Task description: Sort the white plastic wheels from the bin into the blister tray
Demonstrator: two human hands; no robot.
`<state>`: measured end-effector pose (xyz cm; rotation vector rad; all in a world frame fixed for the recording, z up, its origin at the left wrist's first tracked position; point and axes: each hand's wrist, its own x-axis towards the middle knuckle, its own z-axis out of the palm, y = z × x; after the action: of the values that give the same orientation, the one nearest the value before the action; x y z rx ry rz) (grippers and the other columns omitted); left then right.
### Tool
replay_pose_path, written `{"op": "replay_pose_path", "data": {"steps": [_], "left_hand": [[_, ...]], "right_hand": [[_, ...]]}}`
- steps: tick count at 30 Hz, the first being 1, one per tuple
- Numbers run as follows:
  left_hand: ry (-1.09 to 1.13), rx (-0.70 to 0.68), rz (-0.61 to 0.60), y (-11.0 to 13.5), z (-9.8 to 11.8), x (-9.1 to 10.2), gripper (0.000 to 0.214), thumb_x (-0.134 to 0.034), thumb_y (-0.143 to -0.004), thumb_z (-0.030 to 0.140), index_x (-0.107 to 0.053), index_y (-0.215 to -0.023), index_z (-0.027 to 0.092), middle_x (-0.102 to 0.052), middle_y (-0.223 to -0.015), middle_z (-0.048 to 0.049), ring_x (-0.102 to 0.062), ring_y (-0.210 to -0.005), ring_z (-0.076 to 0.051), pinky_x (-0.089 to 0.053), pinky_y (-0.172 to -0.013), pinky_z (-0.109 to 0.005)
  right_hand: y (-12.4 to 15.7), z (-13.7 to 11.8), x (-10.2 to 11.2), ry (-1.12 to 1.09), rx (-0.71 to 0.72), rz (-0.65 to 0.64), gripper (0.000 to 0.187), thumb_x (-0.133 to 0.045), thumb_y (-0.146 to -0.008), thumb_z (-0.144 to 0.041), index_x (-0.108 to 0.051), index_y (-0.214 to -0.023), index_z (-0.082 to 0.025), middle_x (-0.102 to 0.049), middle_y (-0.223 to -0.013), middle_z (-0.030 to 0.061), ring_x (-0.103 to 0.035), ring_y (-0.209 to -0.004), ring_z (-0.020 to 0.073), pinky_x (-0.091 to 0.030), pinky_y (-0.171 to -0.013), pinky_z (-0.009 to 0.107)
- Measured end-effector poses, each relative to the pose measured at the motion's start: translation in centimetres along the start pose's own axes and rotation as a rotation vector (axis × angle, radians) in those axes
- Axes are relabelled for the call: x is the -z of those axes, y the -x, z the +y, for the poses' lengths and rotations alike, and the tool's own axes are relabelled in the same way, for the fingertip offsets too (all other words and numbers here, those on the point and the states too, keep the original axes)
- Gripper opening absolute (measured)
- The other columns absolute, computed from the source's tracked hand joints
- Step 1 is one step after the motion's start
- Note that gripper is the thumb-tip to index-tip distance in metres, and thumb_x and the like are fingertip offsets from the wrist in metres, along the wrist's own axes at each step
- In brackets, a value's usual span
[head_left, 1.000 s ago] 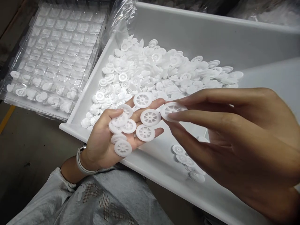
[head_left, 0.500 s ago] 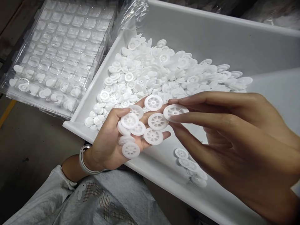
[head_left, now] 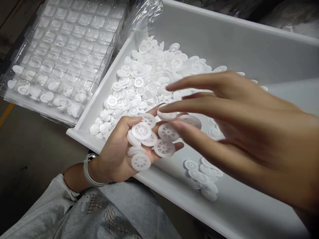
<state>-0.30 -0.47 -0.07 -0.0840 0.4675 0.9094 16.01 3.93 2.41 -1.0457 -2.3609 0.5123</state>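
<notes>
Cradling a loose spread of round, white, spoked plastic wheels (head_left: 141, 130), the person's bare left hand (head_left: 109, 159) is lying palm-up above the near edge of a broad, pale grey plastic bin (head_left: 224, 36). Only its thumb seems to be bearing on a wheel; the rest are resting on palm and fingers with little to hem them in. That is looking like the weak point — a tilt of the palm, or a knock from the bare right hand (head_left: 249, 136), could be sending the outer ones sliding into the bin, where a heap of small white plastic discs (head_left: 152, 73) and a lesser cluster of white discs (head_left: 204, 177) are lying. As for the right hand, its fingers are arching over the far side of the handful, spread and blurred. One tilted white wheel (head_left: 167, 116) is sitting between a fingertip and the thumb — whether they are pinching it or merely brushing it, I cannot tell. Another pale wheel (head_left: 193, 121) is showing just beyond the thumb, partly covered.
</notes>
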Motion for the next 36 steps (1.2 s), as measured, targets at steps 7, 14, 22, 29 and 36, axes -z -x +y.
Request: {"op": "replay_pose_path", "data": {"steps": [7, 14, 22, 29, 36], "left_hand": [[0.004, -0.03, 0.101, -0.1, -0.1, -0.2, 0.043, -0.036, -0.093, 0.031, -0.062, -0.126, 0.018, -0.072, -0.109, -0.008, -0.063, -0.118, -0.026, -0.043, -0.109, -0.048], [0.068, 0.054, 0.194, 0.2, 0.1, -0.6, 0.046, -0.042, -0.093, 0.031, -0.055, -0.136, 0.021, -0.067, -0.127, -0.0071, -0.06, -0.122, -0.022, -0.041, -0.111, -0.045], [0.071, -0.017, 0.191, 0.5, 0.4, -0.6, 0.043, -0.04, -0.094, 0.033, -0.06, -0.13, 0.022, -0.068, -0.126, -0.0043, -0.063, -0.119, -0.02, -0.04, -0.112, -0.044], [0.027, -0.076, 0.144, 0.5, 0.1, -0.3, 0.05, -0.041, -0.092, 0.034, -0.051, -0.14, 0.022, -0.062, -0.136, -0.006, -0.053, -0.133, -0.024, -0.039, -0.113, -0.045], [-0.008, -0.067, 0.116, 0.3, -0.1, -0.2, 0.057, -0.043, -0.089, 0.033, -0.043, -0.146, 0.022, -0.06, -0.138, -0.0082, -0.05, -0.135, -0.027, -0.041, -0.112, -0.046]], "right_hand": [[-4.2, 1.1, 0.0, -0.259, -0.066, -0.348, 0.016, -0.062, -0.085, -0.036, -0.072, -0.081, -0.024, -0.066, -0.112, 0.004, -0.066, -0.097, 0.0217, -0.057, -0.07, 0.034], [-9.3, 4.9, 1.5, -0.327, -0.578, 0.059, 0.012, -0.065, -0.082, -0.021, -0.071, -0.082, -0.011, -0.068, -0.077, 0.0019, -0.064, -0.073, 0.0122, -0.047, -0.061, 0.022], [-15.2, 10.6, 3.5, -0.195, -0.826, 0.311, 0.041, -0.035, -0.098, -0.026, -0.063, -0.112, 0.002, -0.062, -0.104, 0.0044, -0.063, -0.091, 0.0162, -0.042, -0.066, 0.024], [-2.9, 3.6, 2.5, -0.365, -0.342, -0.15, 0.04, -0.073, -0.078, -0.039, -0.067, -0.114, -0.023, -0.067, -0.103, 0.003, -0.064, -0.08, 0.0124, -0.055, -0.062, 0.022], [2.3, 1.7, 1.1, -0.446, -0.349, -0.184, 0.044, -0.073, -0.08, -0.039, -0.06, -0.122, -0.03, -0.064, -0.111, 0.0051, -0.063, -0.087, 0.0183, -0.058, -0.071, 0.032]]}}
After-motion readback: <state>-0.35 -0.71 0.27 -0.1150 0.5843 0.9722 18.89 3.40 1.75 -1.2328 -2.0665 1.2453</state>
